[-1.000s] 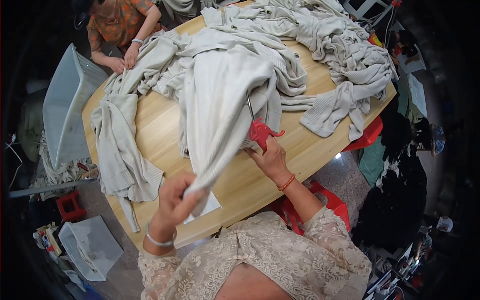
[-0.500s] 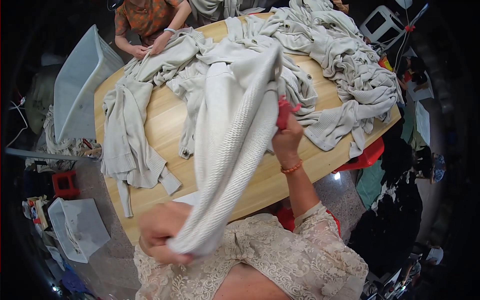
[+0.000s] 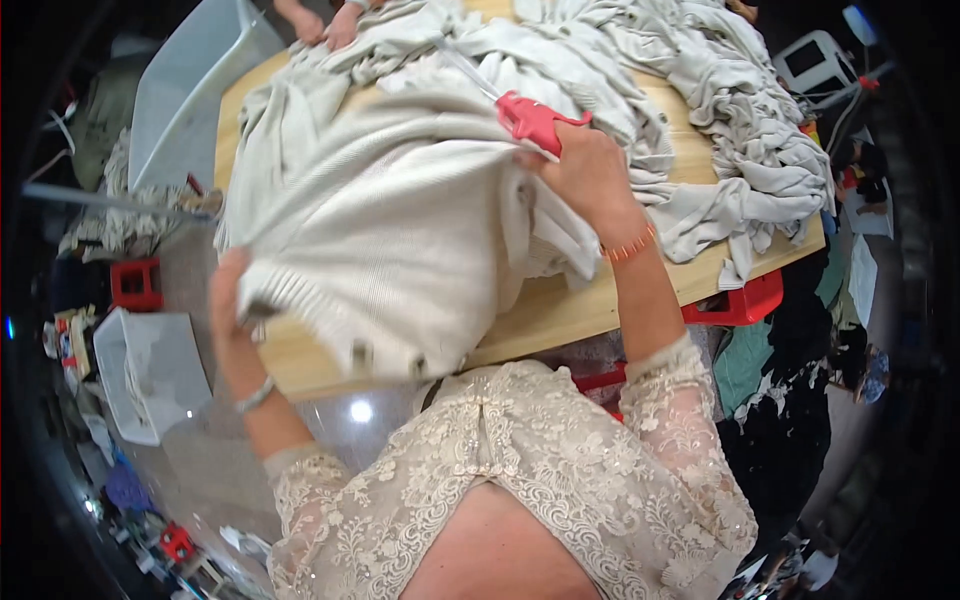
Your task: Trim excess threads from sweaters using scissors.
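A cream knitted cardigan [image 3: 400, 230] is stretched between my hands above the near side of the table, with dark buttons along its lower edge. My left hand [image 3: 230, 300], somewhat blurred, is closed on the ribbed edge at the cardigan's left. My right hand [image 3: 590, 175] grips the cardigan's upper right part and also holds red-handled scissors [image 3: 535, 120], whose metal blades point away to the upper left. Its fingertips are partly hidden by the fabric and the handle.
More cream knitwear [image 3: 700, 80] is heaped across the far and right sides of the wooden table [image 3: 690, 285]. Another person's hands [image 3: 325, 28] work on a garment at the far left. Translucent bins [image 3: 155, 370] stand to the left, and a red stool [image 3: 745, 300] sits under the right edge.
The cardigan has gone from a long bunched strip to a spread-out panel. My left hand has moved up and left, my right hand upward. The view has shifted, too.
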Demonstrator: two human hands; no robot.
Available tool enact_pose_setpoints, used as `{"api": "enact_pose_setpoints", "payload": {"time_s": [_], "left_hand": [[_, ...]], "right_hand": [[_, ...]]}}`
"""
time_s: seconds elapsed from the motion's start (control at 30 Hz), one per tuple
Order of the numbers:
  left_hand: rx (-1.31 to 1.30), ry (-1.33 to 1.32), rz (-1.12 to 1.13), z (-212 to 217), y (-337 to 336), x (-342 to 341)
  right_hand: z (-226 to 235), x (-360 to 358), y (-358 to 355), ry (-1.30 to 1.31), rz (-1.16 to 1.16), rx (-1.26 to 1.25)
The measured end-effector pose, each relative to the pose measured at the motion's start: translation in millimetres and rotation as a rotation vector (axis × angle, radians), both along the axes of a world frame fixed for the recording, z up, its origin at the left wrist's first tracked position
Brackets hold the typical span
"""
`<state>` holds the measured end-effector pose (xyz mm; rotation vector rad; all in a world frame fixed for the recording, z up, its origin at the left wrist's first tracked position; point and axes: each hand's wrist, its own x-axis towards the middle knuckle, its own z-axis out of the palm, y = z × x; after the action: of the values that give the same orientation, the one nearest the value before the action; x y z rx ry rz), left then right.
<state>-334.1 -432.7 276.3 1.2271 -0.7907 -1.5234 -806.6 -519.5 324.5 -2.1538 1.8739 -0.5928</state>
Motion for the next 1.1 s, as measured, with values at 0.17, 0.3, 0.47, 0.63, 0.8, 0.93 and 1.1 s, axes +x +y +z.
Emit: {"api": "enact_pose_setpoints", "payload": {"time_s": [0.17,0.3,0.47,0.63,0.8,0.93,1.1], "left_hand": [[-0.012,-1.109,0.300,-204,89,-1],[-0.337,-1.366,-0.164,-177,130,-91],[-0.161,-1.187,0.051,-185,118,-110],[-0.463,-1.539,-0.062,-162,73,-122],[-0.490,-1.581,-0.312,-187,78,-87],[-0.534,-1.410,-0.213,-162,94,-64],[-0.499,-1.511,-0.236,-177,154,-74]], "right_hand": [[-102,1,27,-0.054,-0.053,0.171],[-155,-10,116,-0.083,0.113,0.290],[-177,29,188,0.019,0.439,0.501],[-210,67,216,0.053,0.594,0.414],[-227,48,200,0.076,0.517,0.431],[-191,13,160,0.070,0.388,0.374],[-160,-11,135,0.271,0.541,0.543]]}}
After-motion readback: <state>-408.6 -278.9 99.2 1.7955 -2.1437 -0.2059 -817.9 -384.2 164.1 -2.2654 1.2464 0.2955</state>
